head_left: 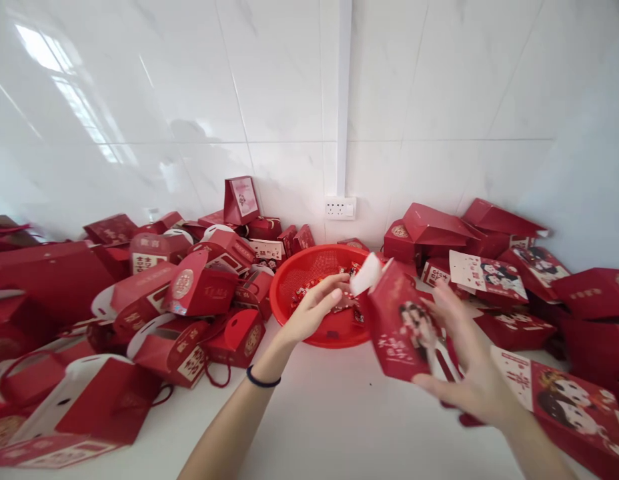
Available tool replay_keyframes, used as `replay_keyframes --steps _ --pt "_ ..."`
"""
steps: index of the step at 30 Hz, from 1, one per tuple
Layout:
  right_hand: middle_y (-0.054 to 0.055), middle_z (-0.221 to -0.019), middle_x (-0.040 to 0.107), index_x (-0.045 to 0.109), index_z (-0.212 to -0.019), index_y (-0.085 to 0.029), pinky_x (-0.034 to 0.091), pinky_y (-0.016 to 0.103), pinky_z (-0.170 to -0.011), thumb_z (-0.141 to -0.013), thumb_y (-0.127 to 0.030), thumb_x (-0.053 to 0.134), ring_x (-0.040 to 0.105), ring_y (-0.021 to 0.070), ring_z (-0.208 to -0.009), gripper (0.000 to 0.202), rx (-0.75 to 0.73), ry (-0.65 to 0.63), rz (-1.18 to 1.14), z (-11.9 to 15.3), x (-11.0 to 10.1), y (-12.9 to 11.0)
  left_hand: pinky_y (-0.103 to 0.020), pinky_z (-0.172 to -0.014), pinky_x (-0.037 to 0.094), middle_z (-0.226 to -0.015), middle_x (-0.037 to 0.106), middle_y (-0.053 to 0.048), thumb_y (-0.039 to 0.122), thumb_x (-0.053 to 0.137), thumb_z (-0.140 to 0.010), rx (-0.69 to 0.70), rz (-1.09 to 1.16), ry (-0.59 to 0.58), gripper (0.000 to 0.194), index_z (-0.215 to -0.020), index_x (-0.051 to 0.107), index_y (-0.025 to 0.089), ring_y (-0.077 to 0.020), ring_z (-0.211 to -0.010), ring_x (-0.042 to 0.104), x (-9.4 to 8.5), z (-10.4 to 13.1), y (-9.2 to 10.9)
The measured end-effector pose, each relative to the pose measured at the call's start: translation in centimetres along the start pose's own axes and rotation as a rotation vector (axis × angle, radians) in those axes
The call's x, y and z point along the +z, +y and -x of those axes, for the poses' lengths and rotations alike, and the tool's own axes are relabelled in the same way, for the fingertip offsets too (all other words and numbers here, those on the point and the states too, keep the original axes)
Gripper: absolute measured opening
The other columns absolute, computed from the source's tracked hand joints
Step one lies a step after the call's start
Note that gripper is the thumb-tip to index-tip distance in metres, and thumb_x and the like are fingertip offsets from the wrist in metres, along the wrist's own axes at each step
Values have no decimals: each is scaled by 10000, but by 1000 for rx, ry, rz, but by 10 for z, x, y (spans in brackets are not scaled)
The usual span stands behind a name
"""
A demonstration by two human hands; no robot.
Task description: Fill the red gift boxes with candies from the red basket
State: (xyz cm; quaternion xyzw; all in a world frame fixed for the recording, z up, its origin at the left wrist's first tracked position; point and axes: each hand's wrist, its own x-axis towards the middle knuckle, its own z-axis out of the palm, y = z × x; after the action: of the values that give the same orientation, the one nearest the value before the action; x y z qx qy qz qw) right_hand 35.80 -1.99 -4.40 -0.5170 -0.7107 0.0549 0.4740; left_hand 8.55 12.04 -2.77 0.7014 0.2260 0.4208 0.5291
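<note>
Red box (392,327) w/ couple pic — tilted, held nr red basket (334,339).

A red plastic basket (309,337) sits on a white tabletop (329,413), flanked by red boxes (204,287) heaped to its left and printed red cartons (572,407) piled to its right, a dark speck (370,384) lying before it.

The Chinese double-happiness sign 囍 stands on the cream panel of a boxy red cardboard carton (159,250) at left, and again on the pale label of a red cardboard carton with a white-edged flap (170,347). At right, it marks the white strip of a red cardboard carton with cartoon faces (572,403); white characters on the raised red photo-printed cardboard box (397,320) blur beyond reading.
</note>
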Motion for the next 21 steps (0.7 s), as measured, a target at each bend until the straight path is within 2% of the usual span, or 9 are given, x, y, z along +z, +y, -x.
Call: replay_keyframes --steps 2,4,6,8,11,13,16,18,21 --pt "98 -1772 77 157 -1663 -371 485 606 -1137 -839 -501 790 281 434 -1570 1048 -97 -36 66 0 31 -14 -394 -1035 530 -1360 684 -146 670 599 -926 36 31 66 639 -1330 654 179 -299 -1209 662 -3 4 13" --pt "75 -1774 20 125 -1667 -380 436 632 -1172 -871 -407 773 144 429 -1608 1026 -193 -23 84 0 50 -22 -387 -1017 539 -1325 707 -131 642 611 -925 31 32 96 593 -1286 684 177 -310 -1199 666 -7 9 28" --pt "72 -1772 17 96 -1671 -384 384 665 -1198 -870 -388 775 90 430 -1615 1050 -240 -6 60 1 60 -27 -368 -955 564 -1268 733 -115 567 660 -916 -11 5 93 523 -1268 695 182 -297 -1129 694 -12 16 42" --pt "91 -1770 35 77 -1674 -372 359 685 -1204 -841 -454 806 98 444 -1611 1111 -253 -14 11 3 65 -30 -334 -874 578 -1210 749 -105 483 703 -904 -39 -28 104 477 -1277 689 186 -268 -1040 714 -19 23 55" --pt "140 -1755 124 119 -1676 -326 412 664 -1172 -854 -582 758 210 455 -1586 1072 -269 -56 -107 5 69 -31 -270 -722 556 -1030 770 -77 422 708 -915 -28 -125 111 454 -1294 684 175 -191 -827 703 -32 33 68" --pt "157 -1721 242 235 -1649 -314 482 612 -1123 -952 -544 642 410 416 -1504 839 -250 -57 -218 2 70 -33 -245 -666 532 -958 771 -60 396 704 -921 1 -249 60 398 -1245 718 166 -157 -739 672 -40 39 74" --pt "138 -1559 512 487 -1496 -318 555 511 -1039 -1028 -414 539 686 292 -1180 480 -158 -11 -356 -14 70 -36 -249 -704 544 -949 794 -67 343 659 -948 71 -437 -113 261 -1082 784 157 -161 -753 686 -43 42 80" --pt "109 -1332 687 611 -1353 -294 587 437 -965 -1007 -414 581 721 252 -1033 368 -105 -9 -407 -29 71 -39 -257 -756 553 -947 808 -73 277 611 -965 117 -521 -197 229 -1011 803 161 -177 -800 715 -38 41 79" --pt "74 -1026 778 724 -1108 -245 597 342 -837 -953 -421 656 731 241 -933 245 -49 -101 -419 -51 75 -44 -252 -804 550 -955 820 -65 159 584 -931 148 -578 -248 242 -968 822 182 -181 -838 737 -27 37 73"
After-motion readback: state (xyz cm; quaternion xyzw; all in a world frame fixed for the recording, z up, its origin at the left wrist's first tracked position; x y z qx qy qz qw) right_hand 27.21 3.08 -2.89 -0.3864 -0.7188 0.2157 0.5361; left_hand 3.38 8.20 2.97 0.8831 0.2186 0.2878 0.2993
